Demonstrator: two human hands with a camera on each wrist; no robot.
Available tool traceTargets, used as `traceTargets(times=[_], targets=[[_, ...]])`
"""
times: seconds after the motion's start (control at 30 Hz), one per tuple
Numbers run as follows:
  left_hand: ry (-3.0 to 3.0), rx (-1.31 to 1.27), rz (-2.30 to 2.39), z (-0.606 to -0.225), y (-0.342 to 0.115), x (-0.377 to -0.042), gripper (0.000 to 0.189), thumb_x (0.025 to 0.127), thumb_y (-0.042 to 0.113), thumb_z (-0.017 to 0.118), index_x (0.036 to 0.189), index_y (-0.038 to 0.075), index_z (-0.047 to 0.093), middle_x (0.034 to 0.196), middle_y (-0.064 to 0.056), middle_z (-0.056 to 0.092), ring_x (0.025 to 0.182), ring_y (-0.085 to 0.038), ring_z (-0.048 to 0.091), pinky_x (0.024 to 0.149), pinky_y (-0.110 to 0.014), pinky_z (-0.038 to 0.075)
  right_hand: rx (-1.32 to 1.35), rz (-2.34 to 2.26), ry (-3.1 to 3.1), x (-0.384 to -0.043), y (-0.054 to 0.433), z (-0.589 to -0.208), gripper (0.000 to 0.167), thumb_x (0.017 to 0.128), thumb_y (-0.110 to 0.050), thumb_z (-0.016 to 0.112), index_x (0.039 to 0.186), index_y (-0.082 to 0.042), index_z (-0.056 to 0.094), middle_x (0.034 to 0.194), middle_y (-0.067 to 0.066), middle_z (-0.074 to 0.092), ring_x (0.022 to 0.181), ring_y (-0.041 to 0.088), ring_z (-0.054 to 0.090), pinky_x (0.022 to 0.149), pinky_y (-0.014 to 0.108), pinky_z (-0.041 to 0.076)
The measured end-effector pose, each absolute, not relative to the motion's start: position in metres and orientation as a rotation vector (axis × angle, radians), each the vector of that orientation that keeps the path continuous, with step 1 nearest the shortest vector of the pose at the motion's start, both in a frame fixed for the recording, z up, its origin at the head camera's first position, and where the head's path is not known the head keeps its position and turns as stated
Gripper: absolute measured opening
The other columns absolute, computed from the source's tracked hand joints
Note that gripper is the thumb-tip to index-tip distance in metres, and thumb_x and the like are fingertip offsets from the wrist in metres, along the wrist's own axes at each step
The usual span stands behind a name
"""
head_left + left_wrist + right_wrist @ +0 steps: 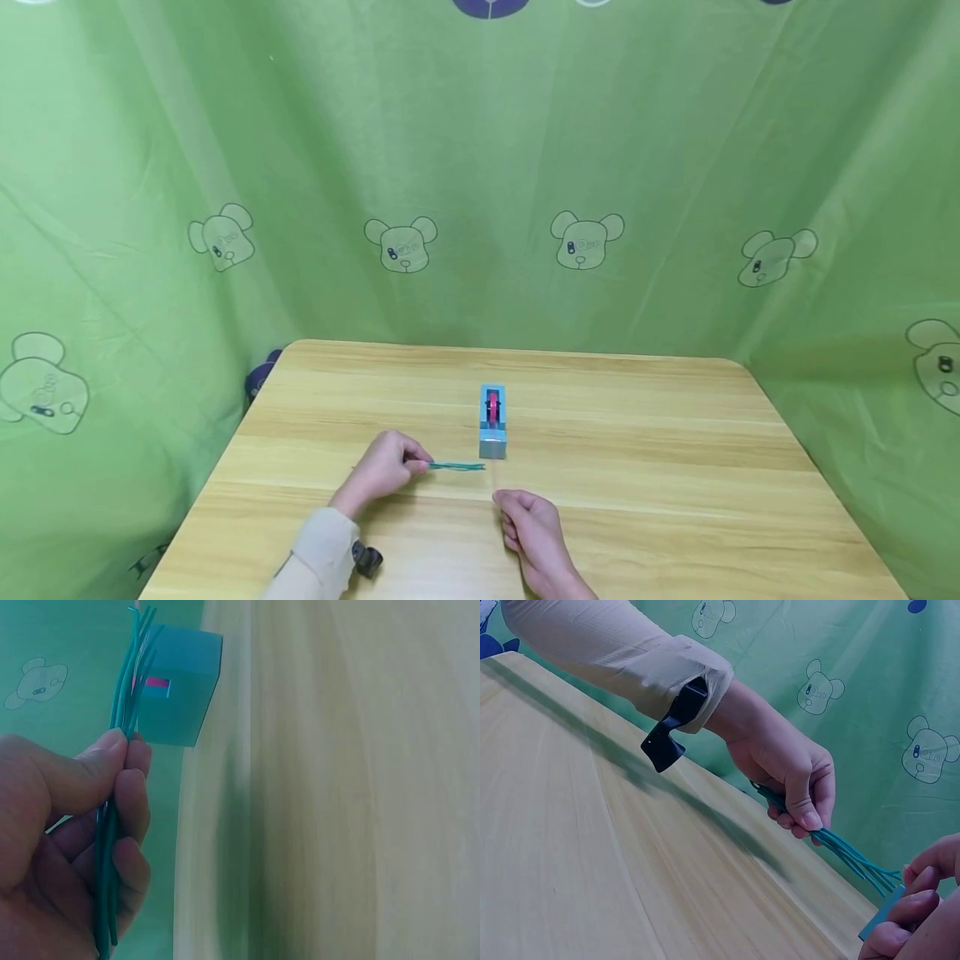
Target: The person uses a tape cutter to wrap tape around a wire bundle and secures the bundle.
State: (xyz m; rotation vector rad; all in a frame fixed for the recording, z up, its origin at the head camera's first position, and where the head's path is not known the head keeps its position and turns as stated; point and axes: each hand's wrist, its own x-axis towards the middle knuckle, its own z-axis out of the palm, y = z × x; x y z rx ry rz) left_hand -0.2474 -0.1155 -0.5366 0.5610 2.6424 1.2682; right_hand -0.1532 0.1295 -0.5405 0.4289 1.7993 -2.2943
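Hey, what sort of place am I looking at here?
Probably a curtained work or recording space: a printed green curtain hangs behind and on both sides of a wooden table, where a blue tape dispenser stands.

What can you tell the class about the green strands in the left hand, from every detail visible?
The green strands are thin and slightly wavy, gathered in a loose bundle; they look like plastic-coated wire, though the material is uncertain. The left hand pinches them between thumb and fingers above the table. Their free ends spread slightly and point rightward, near the tape dispenser; one tip is bent.
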Motion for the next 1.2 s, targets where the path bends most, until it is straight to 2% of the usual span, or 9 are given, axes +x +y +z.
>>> traceTargets(times=[0.57, 0.8, 1.07, 1.2], targets=[[2.621, 0.536, 1.254, -0.540, -0.100, -0.247, 0.010, 0.088, 0.010, 0.073, 0.087, 0.018, 0.078, 0.080, 0.010, 0.070, 0.072, -0.012, 0.062, 0.069, -0.030, 0.053, 0.434, -2.294, 1.797, -0.153, 0.131, -0.538, 0.018, 0.091, -0.015, 0.068, 0.092, 0.003, 0.067, 0.062, -0.005, 0.048, 0.053, 0.007, 0.038, 0.046, 0.018, 0.032], [2.623, 0.545, 1.237, -0.543, -0.095, -0.246, 0.010, 0.088, 0.010, 0.074, 0.086, 0.018, 0.078, 0.079, 0.011, 0.069, 0.070, -0.012, 0.062, 0.067, -0.030, 0.053, 0.423, -2.298, 1.806, -0.153, 0.131, -0.538, 0.020, 0.092, -0.014, 0.067, 0.094, 0.007, 0.067, 0.062, -0.004, 0.048, 0.053, 0.007, 0.038, 0.046, 0.018, 0.032], [2.607, 0.561, 1.261, -0.541, -0.087, -0.244, 0.008, 0.087, 0.009, 0.074, 0.086, 0.016, 0.078, 0.078, 0.009, 0.070, 0.069, -0.012, 0.062, 0.066, -0.028, 0.053, 0.432, -2.299, 1.811, -0.153, 0.130, -0.538, 0.019, 0.091, -0.013, 0.068, 0.088, 0.005, 0.066, 0.062, -0.004, 0.047, 0.053, 0.008, 0.038, 0.046, 0.018, 0.031], [2.601, 0.573, 1.273, -0.540, -0.081, -0.242, 0.008, 0.087, 0.009, 0.074, 0.086, 0.015, 0.079, 0.078, 0.007, 0.070, 0.068, -0.011, 0.062, 0.064, -0.028, 0.053, 0.447, -2.292, 1.810, -0.154, 0.130, -0.538, 0.019, 0.092, -0.013, 0.067, 0.092, 0.006, 0.067, 0.063, -0.004, 0.048, 0.054, 0.007, 0.039, 0.047, 0.018, 0.032]])
